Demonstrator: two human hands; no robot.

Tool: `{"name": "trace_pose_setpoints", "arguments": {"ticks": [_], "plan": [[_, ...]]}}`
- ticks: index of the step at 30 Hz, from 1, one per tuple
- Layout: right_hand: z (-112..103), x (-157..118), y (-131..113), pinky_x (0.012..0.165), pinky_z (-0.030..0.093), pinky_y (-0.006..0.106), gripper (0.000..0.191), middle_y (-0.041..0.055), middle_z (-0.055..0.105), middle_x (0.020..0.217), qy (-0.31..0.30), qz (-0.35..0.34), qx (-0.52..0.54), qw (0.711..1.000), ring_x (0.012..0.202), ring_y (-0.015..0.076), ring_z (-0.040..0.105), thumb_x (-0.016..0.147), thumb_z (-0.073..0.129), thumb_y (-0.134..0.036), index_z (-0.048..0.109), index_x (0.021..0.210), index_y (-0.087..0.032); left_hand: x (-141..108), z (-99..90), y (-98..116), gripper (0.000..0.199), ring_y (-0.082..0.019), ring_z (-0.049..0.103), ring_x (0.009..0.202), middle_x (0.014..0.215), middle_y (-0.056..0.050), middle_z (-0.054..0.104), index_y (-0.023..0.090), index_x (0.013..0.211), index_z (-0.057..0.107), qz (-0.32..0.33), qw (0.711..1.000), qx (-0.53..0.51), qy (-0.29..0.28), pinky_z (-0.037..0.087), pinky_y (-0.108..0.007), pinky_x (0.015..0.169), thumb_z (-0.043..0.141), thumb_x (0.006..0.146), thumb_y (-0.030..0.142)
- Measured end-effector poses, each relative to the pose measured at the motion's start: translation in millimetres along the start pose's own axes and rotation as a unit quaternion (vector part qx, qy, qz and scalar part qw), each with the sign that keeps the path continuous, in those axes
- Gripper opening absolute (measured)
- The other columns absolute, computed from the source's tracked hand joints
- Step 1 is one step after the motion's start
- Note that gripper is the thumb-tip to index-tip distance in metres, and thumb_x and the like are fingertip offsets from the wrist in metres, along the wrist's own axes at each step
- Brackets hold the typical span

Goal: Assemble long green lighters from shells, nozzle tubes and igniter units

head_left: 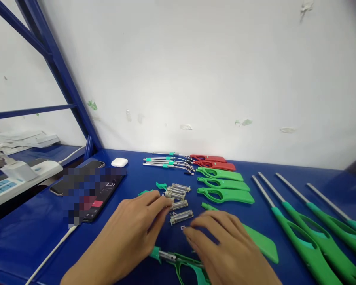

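Note:
My left hand [133,227] reaches in from the left, thumb and forefinger pinched beside the clear lighter fuel tanks [181,216]; whatever is between the tips is hidden. My right hand [228,241] hovers with curved fingers apart, slightly blurred. Close to its fingertips is a tiny pale part [183,227]. Below both hands lies an opened green lighter body [184,261] with a metal tube in it, partly covered by my right hand. Green trigger pieces [161,185] lie behind my left hand. A green half shell [262,243] is partly hidden behind my right hand.
Green half shells [225,196] and red half shells [215,165] are stacked in a column. Metal rods with wires [166,162] lie near the wall. Long green lighters [302,241] are at the right. Phones [105,194], a white case [119,162] and a cable [50,253] lie left.

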State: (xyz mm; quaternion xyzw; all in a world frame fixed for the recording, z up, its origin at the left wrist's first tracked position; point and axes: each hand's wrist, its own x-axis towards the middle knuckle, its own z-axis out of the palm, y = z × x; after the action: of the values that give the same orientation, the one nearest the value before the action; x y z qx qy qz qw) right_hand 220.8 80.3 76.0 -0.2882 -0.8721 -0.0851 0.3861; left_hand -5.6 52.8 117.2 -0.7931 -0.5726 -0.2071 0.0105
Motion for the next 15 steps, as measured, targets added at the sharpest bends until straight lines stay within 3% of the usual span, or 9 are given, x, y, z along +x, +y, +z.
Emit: {"name": "trace_pose_setpoints", "arguments": {"ticks": [3, 8, 15], "plan": [[17, 9, 3, 0.09, 0.058, 0.033, 0.031, -0.0015, 0.082, 0.103, -0.037, -0.042, 0.001, 0.998, 0.098, 0.0201, 0.076, 0.09, 0.061, -0.008, 0.075, 0.112, -0.024, -6, -4.5, -12, 0.028, -0.017, 0.072, 0.083, 0.097, -0.001, 0.073, 0.025, 0.105, 0.073, -0.025, 1.0, 0.006, -0.009, 0.056, -0.026, 0.079, 0.046, 0.108, 0.021], [33, -6, 15, 0.097, 0.056, 0.034, 0.049, -0.0014, 0.081, 0.128, -0.075, -0.067, -0.026, 0.995, 0.12, 0.0214, 0.073, 0.089, 0.059, -0.006, 0.071, 0.133, -0.023, -14, -10.2, -35, 0.024, -0.019, 0.072, 0.085, 0.096, -0.001, 0.074, 0.025, 0.098, 0.075, -0.099, 0.989, 0.008, -0.109, 0.05, -0.028, 0.078, 0.054, 0.102, 0.015], [36, -16, 25, 0.083, 0.053, 0.035, 0.049, 0.0017, 0.08, 0.105, -0.058, -0.044, -0.092, 0.993, 0.097, 0.022, 0.074, 0.09, 0.051, -0.001, 0.07, 0.128, -0.026, -12, 4.2, -52, 0.017, -0.021, 0.071, 0.089, 0.096, 0.001, 0.075, 0.028, 0.096, 0.075, -0.122, 0.979, -0.037, -0.159, 0.045, -0.028, 0.075, 0.064, 0.098, 0.016]]}}
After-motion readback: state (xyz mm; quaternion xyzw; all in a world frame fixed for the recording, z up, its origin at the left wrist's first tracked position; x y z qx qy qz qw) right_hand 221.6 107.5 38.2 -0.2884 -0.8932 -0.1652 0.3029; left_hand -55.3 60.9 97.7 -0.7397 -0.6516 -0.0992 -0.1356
